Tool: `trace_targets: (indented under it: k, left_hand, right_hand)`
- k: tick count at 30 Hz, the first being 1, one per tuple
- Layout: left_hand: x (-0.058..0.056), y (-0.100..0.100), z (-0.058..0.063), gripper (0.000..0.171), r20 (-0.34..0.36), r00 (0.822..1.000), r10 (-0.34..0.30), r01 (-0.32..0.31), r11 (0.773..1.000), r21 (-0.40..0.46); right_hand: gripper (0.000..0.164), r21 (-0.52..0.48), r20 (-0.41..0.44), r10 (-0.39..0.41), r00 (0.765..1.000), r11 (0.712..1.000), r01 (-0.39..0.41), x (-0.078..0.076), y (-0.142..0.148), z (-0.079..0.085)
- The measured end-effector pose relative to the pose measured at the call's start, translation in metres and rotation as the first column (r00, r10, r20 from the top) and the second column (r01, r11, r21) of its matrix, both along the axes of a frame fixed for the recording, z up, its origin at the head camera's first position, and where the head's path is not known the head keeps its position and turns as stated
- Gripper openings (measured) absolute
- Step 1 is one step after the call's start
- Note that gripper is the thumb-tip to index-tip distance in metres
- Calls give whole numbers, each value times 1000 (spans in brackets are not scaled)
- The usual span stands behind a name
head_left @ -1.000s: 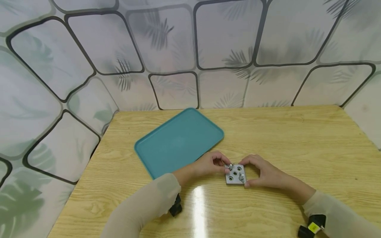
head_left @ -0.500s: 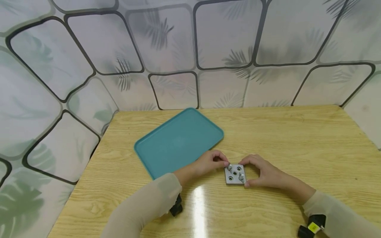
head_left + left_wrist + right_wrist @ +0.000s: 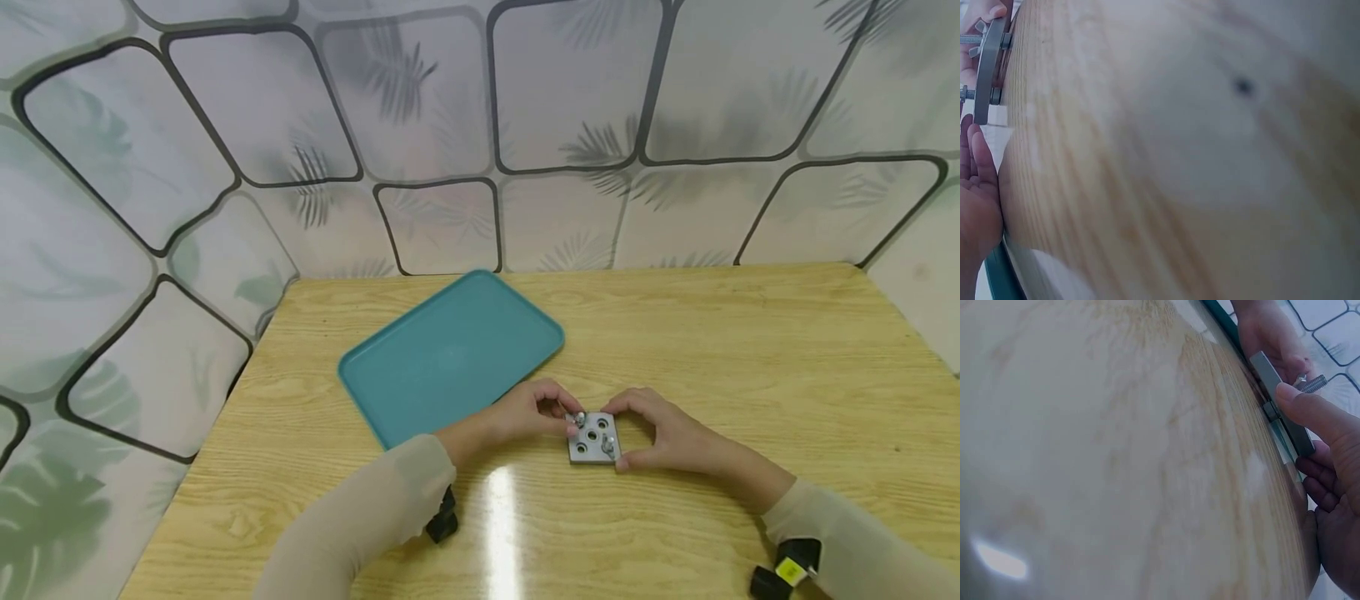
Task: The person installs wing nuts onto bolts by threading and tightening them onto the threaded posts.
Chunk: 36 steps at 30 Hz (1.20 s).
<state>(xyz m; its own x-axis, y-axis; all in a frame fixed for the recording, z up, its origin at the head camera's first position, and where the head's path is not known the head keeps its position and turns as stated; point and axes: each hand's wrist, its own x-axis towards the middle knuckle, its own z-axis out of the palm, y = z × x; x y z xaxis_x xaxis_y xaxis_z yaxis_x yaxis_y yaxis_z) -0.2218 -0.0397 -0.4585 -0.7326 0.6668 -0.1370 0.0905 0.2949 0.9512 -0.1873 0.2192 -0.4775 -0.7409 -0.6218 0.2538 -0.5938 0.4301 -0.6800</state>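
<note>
A square grey metal plate (image 3: 592, 456) with several holes lies level in front of me, its two bolts pointing up. My right hand (image 3: 671, 437) grips it from the right, thumb at the near corner and fingers at the far edge. At the far left corner, my left hand (image 3: 525, 414) pinches the wing nut (image 3: 580, 419) on one bolt between thumb and fingers. Another wing nut (image 3: 608, 445) sits on the bolt near my right thumb. In the left wrist view, bolt heads (image 3: 1005, 41) stick out under the plate. The right wrist view shows a threaded bolt end (image 3: 1315, 384).
A blue-green tray (image 3: 450, 350) lies angled on the wooden table (image 3: 750, 350), behind my left forearm. Behind the table's far edge hangs a patterned cloth (image 3: 562, 225). Black wrist cameras (image 3: 442, 518) are strapped at both sleeves.
My left thumb and fingers shift around the wing nut, drawing together above it and then spreading round it again. My right hand and the plate stay in place.
</note>
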Motion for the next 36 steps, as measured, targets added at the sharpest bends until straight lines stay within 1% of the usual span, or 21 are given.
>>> trace_targets:
  k: [3, 6, 11, 15, 20, 23, 29, 32, 36]
  left_hand:
    - [0, 1, 0, 23, -1, 1000, -5, 5, 1000, 7]
    - [0, 1, 0, 21, -6, 1000, 6, -6, 1000, 2]
    - [0, 0, 0, 17, 5, 999, 52, -52, 999, -3]
    - [0, 1, 0, 15, 16, 996, 91, -91, 996, -8]
    - [-1, 1, -1, 13, 10, 994, 108, -108, 994, 1]
    - [-1, 0, -2, 13, 1, 995, 100, -100, 995, 4]
    - [-1, -1, -2, 15, -7, 998, 60, -60, 998, -7]
    - [-1, -1, -1, 19, -4, 1000, 29, -29, 1000, 2]
    - [-1, -1, 0, 27, -26, 999, -19, 19, 1000, 5]
  right_hand:
    - [57, -1, 5, -1, 1000, 1000, 1, 0, 0, 0]
    - [57, -3, 12, -1, 1000, 1000, 1, -1, 1, -1]
    - [56, -3, 18, -1, 1000, 1000, 1, -1, 0, -1]
    - [57, -6, 5, 2, 1000, 1000, -2, -1, 0, -1]
    - [57, -9, -2, 3, 1000, 1000, -3, -1, 0, -2]
    - [58, -8, 2, -1, 1000, 1000, 1, 0, 0, -1]
    - [57, -4, 13, -6, 1000, 1000, 6, 1, -1, -1]
    - [57, -1, 15, -6, 1000, 1000, 7, 1, 0, -1]
    - [57, 2, 4, -5, 1000, 1000, 5, 0, 0, -1]
